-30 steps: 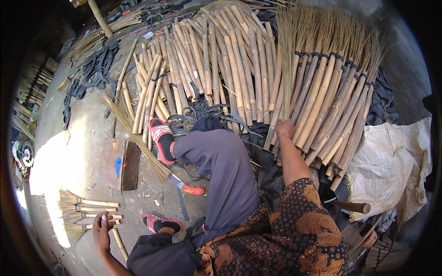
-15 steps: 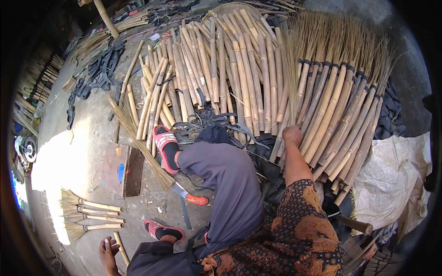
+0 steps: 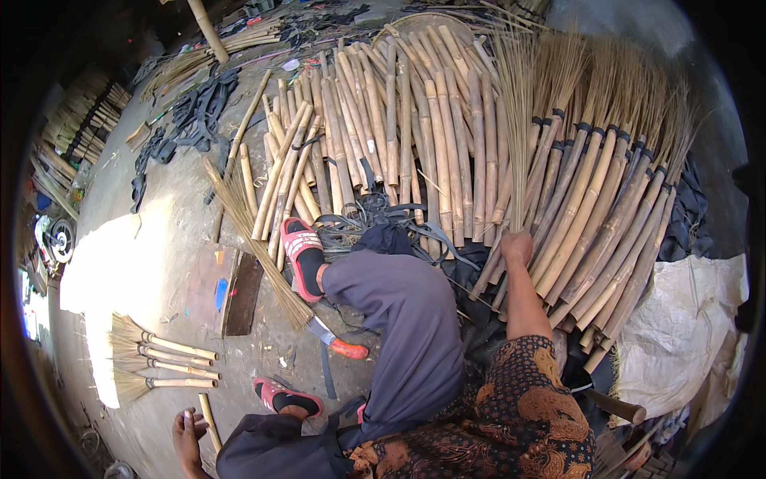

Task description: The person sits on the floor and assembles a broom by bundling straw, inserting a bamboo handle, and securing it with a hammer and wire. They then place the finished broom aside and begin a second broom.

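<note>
My right hand (image 3: 516, 247) is closed around the lower end of a bundle of thin bristles (image 3: 517, 160), which stands up from the fist. Beside it on the right lies a row of stick brooms (image 3: 586, 207), with bamboo handles, dark bindings and spread bristle heads. At the lower left, my left hand (image 3: 189, 435) holds nothing, its fingers loosely bent and apart. Closest to that hand is a short bamboo stick (image 3: 210, 423). Several small brooms (image 3: 171, 359) rest on the floor beyond it.
Many cut bamboo handles (image 3: 439, 152) lie in a wide pile ahead. A knife (image 3: 345, 346) with an orange handle lies near my foot, beside another bristle bundle (image 3: 263, 251). A wooden block (image 3: 241, 294), dark strips (image 3: 195, 112) and a white sack (image 3: 678, 319) are around.
The bristle bundle in my right hand has moved slightly away from the brooms and stands more apart. The view has shifted a little. My left hand stays at the lower left.
</note>
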{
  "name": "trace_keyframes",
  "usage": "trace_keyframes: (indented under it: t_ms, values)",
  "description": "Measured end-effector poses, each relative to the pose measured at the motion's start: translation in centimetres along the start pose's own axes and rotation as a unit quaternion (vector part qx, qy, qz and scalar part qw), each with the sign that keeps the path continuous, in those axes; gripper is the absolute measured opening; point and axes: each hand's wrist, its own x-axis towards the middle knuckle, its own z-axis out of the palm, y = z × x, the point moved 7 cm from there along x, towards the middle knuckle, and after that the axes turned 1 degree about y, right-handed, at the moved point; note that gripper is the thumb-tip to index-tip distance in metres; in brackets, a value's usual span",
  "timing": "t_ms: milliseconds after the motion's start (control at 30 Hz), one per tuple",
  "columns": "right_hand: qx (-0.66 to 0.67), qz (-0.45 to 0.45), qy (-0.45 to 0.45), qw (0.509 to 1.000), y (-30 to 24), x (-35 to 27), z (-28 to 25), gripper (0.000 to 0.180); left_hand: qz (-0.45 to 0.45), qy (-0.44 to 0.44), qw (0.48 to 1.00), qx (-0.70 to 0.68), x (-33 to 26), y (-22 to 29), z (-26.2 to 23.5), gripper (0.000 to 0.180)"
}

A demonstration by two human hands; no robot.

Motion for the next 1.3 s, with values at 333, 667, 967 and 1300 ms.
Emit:
trace_keyframes:
  t_ms: [333,667,967,1300]
  values:
    - [0.043,-0.474,-0.1,0.874,-22.5,-15.8,-6.9,0.036,0.179,-0.073,0.98,0.041,5.2,15.4,5.6,0.047]
    - [-0.091,-0.687,-0.467,0.549,-32.3,-50.4,2.7,0.028,0.077,0.006,0.867,-0.493,8.8,5.1,-0.8,0.061]
    - [-0.141,-0.611,-0.613,0.482,-18.0,-65.1,14.4,0.038,0.031,0.187,0.559,-0.807,9.6,-15.2,3.3,0.086]
    - [0.046,-0.647,-0.558,0.518,-23.3,-73.2,15.5,0.025,-0.038,0.207,0.597,-0.774,10.0,-21.2,8.2,0.071]
